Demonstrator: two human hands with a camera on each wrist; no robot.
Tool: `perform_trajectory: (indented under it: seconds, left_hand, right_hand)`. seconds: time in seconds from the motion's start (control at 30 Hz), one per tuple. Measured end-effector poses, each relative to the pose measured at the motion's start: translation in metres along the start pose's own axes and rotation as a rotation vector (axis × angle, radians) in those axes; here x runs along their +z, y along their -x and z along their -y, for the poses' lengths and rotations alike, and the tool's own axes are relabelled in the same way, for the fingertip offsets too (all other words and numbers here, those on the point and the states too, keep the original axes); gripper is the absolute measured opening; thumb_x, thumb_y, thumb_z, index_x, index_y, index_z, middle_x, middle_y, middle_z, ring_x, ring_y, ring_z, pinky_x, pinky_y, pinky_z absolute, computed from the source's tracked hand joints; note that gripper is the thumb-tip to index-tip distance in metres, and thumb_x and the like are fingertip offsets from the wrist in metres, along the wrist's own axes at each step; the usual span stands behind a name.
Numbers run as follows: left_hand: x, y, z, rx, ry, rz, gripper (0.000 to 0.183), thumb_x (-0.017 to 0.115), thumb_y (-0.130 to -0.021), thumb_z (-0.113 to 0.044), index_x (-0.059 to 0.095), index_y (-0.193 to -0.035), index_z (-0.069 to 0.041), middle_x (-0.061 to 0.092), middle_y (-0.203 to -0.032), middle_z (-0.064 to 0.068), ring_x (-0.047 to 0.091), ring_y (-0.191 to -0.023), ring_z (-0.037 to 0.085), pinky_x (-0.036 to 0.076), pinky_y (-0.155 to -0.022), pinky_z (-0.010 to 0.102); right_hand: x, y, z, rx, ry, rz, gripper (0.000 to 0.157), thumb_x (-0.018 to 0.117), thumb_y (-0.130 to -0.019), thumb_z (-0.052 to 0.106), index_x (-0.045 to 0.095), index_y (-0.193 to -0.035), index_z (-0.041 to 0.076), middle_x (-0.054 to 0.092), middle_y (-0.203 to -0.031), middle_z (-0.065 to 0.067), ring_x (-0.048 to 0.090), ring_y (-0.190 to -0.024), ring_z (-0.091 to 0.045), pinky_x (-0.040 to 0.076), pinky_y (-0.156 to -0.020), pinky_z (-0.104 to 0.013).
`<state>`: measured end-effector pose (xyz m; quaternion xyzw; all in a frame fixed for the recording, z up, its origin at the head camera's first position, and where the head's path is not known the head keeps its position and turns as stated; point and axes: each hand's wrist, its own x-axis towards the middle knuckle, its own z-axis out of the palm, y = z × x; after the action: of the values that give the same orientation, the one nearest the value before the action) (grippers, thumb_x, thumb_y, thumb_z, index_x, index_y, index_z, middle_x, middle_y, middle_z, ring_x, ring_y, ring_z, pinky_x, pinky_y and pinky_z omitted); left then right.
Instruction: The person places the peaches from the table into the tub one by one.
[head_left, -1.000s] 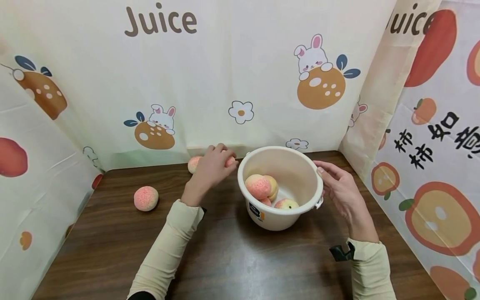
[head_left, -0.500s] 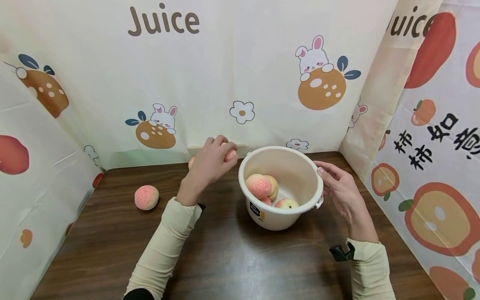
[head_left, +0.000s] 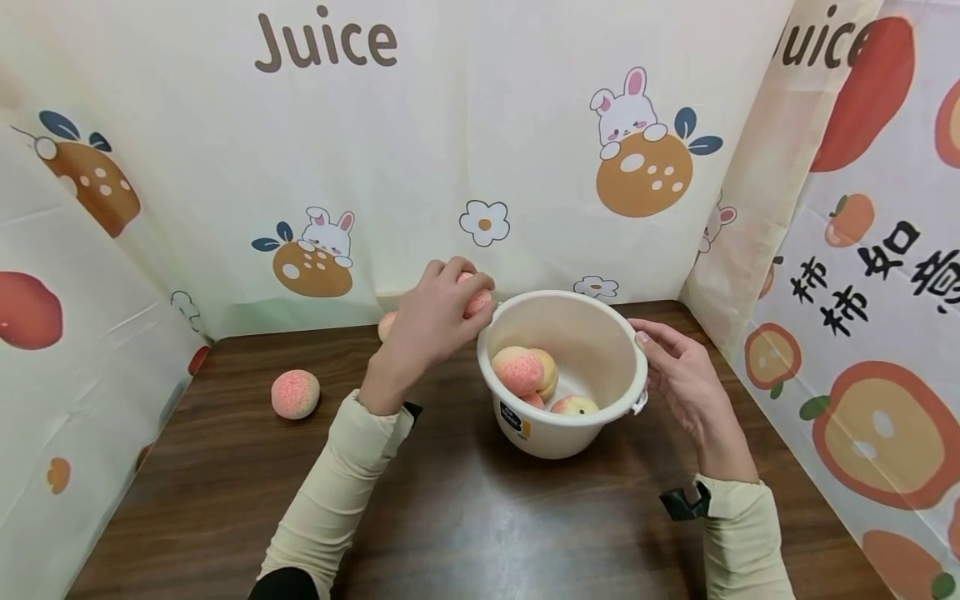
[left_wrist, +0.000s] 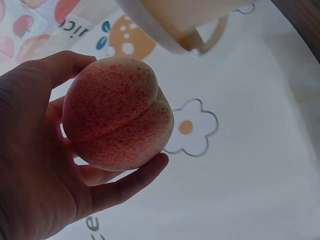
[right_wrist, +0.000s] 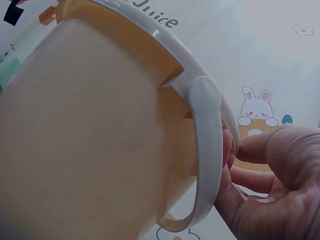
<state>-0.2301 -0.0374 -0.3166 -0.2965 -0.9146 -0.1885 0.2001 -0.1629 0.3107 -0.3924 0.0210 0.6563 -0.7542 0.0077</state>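
Note:
My left hand (head_left: 438, 321) grips a pink-red peach (left_wrist: 117, 112), raised close to the left rim of a white bucket (head_left: 555, 442). In the left wrist view the fingers and thumb curl round the fruit's sides, and its crease faces the camera. My right hand (head_left: 686, 387) pinches the bucket's right rim between thumb and fingers, right by the handle (right_wrist: 206, 150). Inside the bucket lie several peaches, among them a pink one (head_left: 517, 371) and a pale yellow one (head_left: 574, 406).
One peach (head_left: 296, 394) sits on the dark wooden table (head_left: 225, 500) at the left. Another peach (head_left: 386, 325) near the back edge is partly hidden behind my left hand. A printed cloth (head_left: 420, 150) rises behind the table and along both sides.
My left hand has lifted the peach from the back of the table and carried it up and right, toward the bucket's rim. The right hand and bucket have stayed in place.

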Motion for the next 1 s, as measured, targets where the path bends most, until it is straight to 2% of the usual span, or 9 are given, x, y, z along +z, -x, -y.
perform_trajectory:
  seconds: [0.2,0.43,0.53,0.83,1.0]
  left_hand:
    - [0.002,-0.001,-0.014,0.038,0.010,-0.018,0.022,0.061,-0.098,-0.029,0.075,-0.114,-0.022,0.063,-0.123,0.004,0.057,-0.112,0.030,0.059,-0.065,0.049]
    - [0.002,0.002,-0.030,0.111,0.033,-0.015,0.022,0.062,-0.099,-0.029,0.074,-0.116,-0.023,0.064,-0.122,0.003,0.058,-0.110,0.029,0.058,-0.073,0.043]
    - [0.004,0.002,-0.037,0.140,0.035,-0.019,0.021,0.062,-0.098,-0.027,0.074,-0.115,-0.024,0.064,-0.122,0.002,0.058,-0.110,0.028,0.058,-0.071,0.042]
    - [0.015,0.003,-0.053,0.196,0.042,0.003,0.022,0.061,-0.099,-0.028,0.073,-0.117,-0.026,0.063,-0.124,0.000,0.059,-0.114,0.026,0.061,-0.074,0.043]
    - [0.025,0.006,-0.065,0.254,0.068,0.002,0.021,0.059,-0.098,-0.027,0.073,-0.114,-0.027,0.065,-0.120,-0.003,0.059,-0.114,0.024,0.060,-0.078,0.040]
  right_hand:
    - [-0.001,0.000,-0.001,0.011,0.014,-0.004,0.045,0.068,-0.101,0.028,0.059,-0.140,0.007,0.071,-0.114,0.004,0.071,-0.085,-0.008,0.061,-0.064,-0.025]
    - [-0.001,0.000,0.000,0.026,0.016,-0.006,0.046,0.068,-0.101,0.029,0.059,-0.141,0.008,0.071,-0.116,0.005,0.072,-0.086,-0.009,0.062,-0.066,-0.027]
    - [0.000,-0.001,0.001,0.011,0.012,-0.005,0.046,0.068,-0.101,0.028,0.059,-0.141,0.008,0.071,-0.115,0.005,0.072,-0.086,-0.009,0.062,-0.065,-0.027]
    - [0.000,-0.004,0.000,-0.011,0.015,-0.002,0.043,0.066,-0.102,0.028,0.059,-0.140,0.008,0.071,-0.115,0.004,0.072,-0.089,-0.007,0.062,-0.066,-0.026]
    - [-0.001,-0.003,-0.002,-0.014,0.013,-0.006,0.041,0.065,-0.103,0.027,0.060,-0.139,0.008,0.071,-0.114,0.004,0.072,-0.087,-0.007,0.062,-0.064,-0.026]
